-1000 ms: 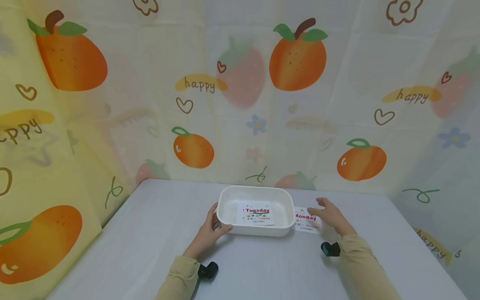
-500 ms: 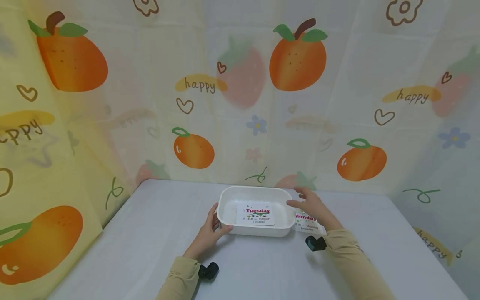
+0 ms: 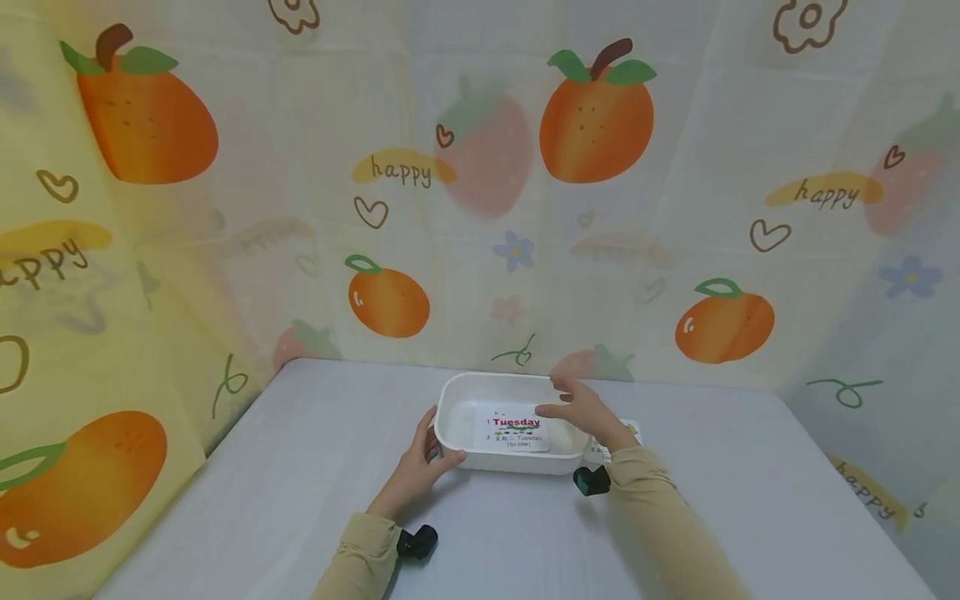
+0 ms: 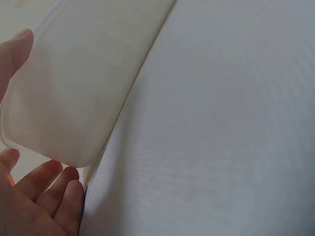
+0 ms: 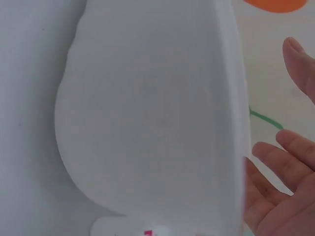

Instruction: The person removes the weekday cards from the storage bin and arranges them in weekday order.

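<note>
A white plastic tray (image 3: 517, 462) stands on the table in the head view. Inside lies a white card (image 3: 510, 433) with "Tuesday" printed in red. My left hand (image 3: 412, 471) grips the tray's left end, its thumb at the front rim and fingers round the side; the left wrist view shows the tray's wall (image 4: 83, 88) between thumb and fingers. Over the tray's right part hovers my right hand (image 3: 588, 414), fingers spread and holding nothing. A second card (image 3: 630, 429) lies right of the tray, mostly hidden behind the right wrist.
The table (image 3: 315, 467) has a pale cloth. Behind it hangs a curtain (image 3: 480, 275) printed with oranges, strawberries and "happy". A black wrist camera (image 3: 417, 542) sits on the left sleeve, another (image 3: 592, 481) on the right.
My right hand has moved left, from over the card marked "Monday" to over the tray's right part, so that it now covers much of that card. The left hand and tray have stayed put.
</note>
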A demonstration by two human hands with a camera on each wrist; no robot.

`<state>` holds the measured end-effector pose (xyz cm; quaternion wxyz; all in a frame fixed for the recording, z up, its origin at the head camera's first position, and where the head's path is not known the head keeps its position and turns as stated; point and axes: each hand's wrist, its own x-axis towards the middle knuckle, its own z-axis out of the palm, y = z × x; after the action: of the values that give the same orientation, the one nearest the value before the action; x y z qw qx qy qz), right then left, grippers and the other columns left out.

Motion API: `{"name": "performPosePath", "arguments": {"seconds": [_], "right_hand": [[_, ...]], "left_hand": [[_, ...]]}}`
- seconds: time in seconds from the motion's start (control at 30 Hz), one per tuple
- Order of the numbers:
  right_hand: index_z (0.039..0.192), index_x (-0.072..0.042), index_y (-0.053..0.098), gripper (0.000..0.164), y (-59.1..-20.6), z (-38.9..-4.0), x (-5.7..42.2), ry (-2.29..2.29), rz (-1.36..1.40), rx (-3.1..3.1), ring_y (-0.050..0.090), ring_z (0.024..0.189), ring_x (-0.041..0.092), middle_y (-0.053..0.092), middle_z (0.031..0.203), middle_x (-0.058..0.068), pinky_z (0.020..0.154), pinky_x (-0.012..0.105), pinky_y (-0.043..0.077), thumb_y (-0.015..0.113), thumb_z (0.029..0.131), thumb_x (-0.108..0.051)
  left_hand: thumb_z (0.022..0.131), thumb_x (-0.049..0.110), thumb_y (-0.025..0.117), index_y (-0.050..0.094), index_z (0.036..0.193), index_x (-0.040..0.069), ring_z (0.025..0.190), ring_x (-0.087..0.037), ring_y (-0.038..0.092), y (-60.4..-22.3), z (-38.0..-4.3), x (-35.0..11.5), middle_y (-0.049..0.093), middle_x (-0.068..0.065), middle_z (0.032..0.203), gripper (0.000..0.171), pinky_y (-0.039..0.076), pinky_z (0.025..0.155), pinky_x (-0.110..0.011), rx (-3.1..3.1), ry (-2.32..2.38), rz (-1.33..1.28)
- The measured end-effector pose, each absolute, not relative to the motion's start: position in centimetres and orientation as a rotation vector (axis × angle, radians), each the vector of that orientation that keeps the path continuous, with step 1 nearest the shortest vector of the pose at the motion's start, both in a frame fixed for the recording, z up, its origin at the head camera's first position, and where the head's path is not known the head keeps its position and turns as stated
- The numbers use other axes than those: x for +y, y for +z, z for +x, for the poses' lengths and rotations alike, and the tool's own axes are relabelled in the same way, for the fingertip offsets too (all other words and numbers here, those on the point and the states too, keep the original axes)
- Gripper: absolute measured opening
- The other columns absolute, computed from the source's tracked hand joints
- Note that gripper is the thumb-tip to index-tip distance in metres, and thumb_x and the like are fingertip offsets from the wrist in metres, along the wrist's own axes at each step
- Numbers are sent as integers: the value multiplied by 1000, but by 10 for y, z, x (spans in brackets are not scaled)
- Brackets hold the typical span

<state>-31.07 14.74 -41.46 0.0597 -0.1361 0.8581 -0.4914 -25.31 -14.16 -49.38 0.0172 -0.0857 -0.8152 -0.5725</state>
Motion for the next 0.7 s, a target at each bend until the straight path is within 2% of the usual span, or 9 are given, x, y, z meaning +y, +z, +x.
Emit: {"name": "performPosePath", "arguments": {"seconds": [0.3,0.5,0.7], "right_hand": [[134,10,38,77,-429,-319,129,-1447,-369,2621,40,119,46,39,136,28,100,51,36,78,75,-17],[130,12,41,78,-436,-323,122,-1372,-295,2679,40,120,42,44,130,30,102,49,34,82,70,-16],[132,10,41,81,-443,-322,115,-1335,-188,2674,37,123,41,43,132,28,104,49,30,83,69,-18]], "left_hand": [[76,46,74,12,149,21,126,-33,39,-496,-254,-141,37,-19,141,99,34,103,-44,-2545,-1775,-236],[76,45,73,12,149,21,126,-33,40,-497,-255,-142,37,-19,141,98,34,104,-43,-2538,-1776,-253],[76,44,74,12,149,22,126,-33,40,-497,-254,-142,38,-20,140,98,34,104,-42,-2545,-1766,-236]]}}
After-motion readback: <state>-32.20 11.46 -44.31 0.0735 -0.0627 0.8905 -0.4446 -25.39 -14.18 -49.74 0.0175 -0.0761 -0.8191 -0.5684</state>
